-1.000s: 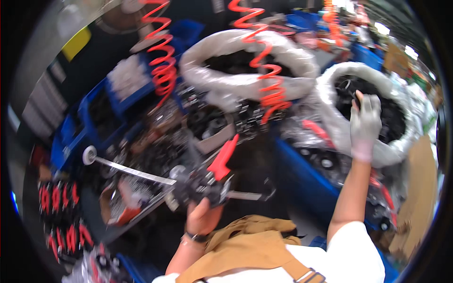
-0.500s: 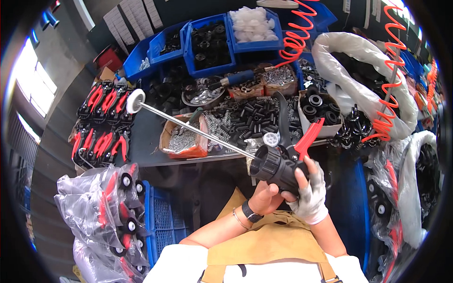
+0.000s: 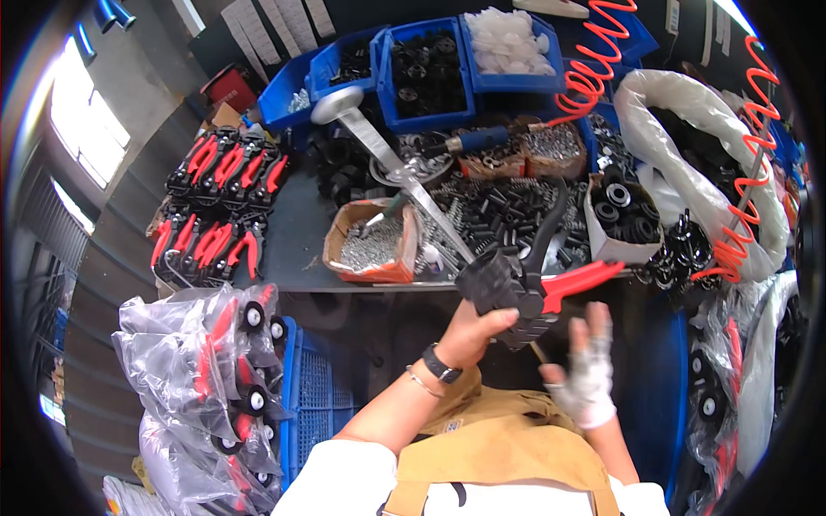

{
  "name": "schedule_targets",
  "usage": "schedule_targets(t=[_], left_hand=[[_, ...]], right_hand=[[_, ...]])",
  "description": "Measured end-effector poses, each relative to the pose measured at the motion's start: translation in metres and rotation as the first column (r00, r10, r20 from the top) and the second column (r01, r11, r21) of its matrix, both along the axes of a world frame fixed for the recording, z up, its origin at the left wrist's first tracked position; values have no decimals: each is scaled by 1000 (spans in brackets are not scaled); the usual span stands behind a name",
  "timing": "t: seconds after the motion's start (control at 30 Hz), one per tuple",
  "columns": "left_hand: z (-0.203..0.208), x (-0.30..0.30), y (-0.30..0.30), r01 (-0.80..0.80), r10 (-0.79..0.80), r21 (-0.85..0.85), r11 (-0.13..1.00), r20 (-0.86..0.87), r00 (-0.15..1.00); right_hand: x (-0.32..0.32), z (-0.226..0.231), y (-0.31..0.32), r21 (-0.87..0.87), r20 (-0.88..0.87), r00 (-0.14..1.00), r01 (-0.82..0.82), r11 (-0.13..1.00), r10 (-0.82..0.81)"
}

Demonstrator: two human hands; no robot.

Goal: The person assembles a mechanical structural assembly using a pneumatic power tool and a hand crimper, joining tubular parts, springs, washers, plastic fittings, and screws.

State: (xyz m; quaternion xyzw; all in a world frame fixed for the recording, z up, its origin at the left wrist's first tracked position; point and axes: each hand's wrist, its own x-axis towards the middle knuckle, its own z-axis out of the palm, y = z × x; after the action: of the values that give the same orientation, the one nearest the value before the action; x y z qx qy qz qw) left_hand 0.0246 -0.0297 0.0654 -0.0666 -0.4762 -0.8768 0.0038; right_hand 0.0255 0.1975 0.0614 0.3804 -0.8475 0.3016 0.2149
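Note:
My left hand (image 3: pixel 471 335) is wrapped round the black body of a caulking gun (image 3: pixel 489 282), over the near edge of the bench. A red trigger (image 3: pixel 585 282) sticks out to the right, and a black curved handle (image 3: pixel 548 228) rises beside it. From the body a long metal rod (image 3: pixel 434 211) runs to the far left, ending in a white disc (image 3: pixel 337 105). Bare of any object, my right hand (image 3: pixel 589 374) in a white fingertip-less glove is held just right of and below the gun, fingers apart and not touching it.
On the bench (image 3: pixel 292 232) lie rows of black-and-red handle assemblies (image 3: pixel 215 198), a cardboard box of small metal parts (image 3: pixel 374 245) and black sleeves. Blue bins (image 3: pixel 426 77) line the back. Orange coiled air hoses (image 3: pixel 742 206) hang at right. Bagged caulking guns (image 3: pixel 206 370) stand left by a blue crate (image 3: pixel 314 387).
My right hand has let go of the gun and moved away to its right. The gun has turned in my left hand, its trigger now pointing right. The whole view has shifted.

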Motion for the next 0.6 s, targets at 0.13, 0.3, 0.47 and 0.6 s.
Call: schedule_targets(t=[0.13,0.3,0.47,0.6], left_hand=[[23,-28,-34,193,-157,-88,977,311,937],[29,-43,-36,283,-139,-277,918,442,886],[41,-40,-61,362,68,-732,577,485,872],[74,-24,-125,-561,50,-754,-342,-610,791]], right_hand=[[-28,-33,74,-261,107,845,532,805,-524],[-74,-123,162,-189,358,598,798,572,-717],[-126,-186,187,-276,461,547,837,473,-699],[-155,-201,185,-204,542,429,901,382,-723]])
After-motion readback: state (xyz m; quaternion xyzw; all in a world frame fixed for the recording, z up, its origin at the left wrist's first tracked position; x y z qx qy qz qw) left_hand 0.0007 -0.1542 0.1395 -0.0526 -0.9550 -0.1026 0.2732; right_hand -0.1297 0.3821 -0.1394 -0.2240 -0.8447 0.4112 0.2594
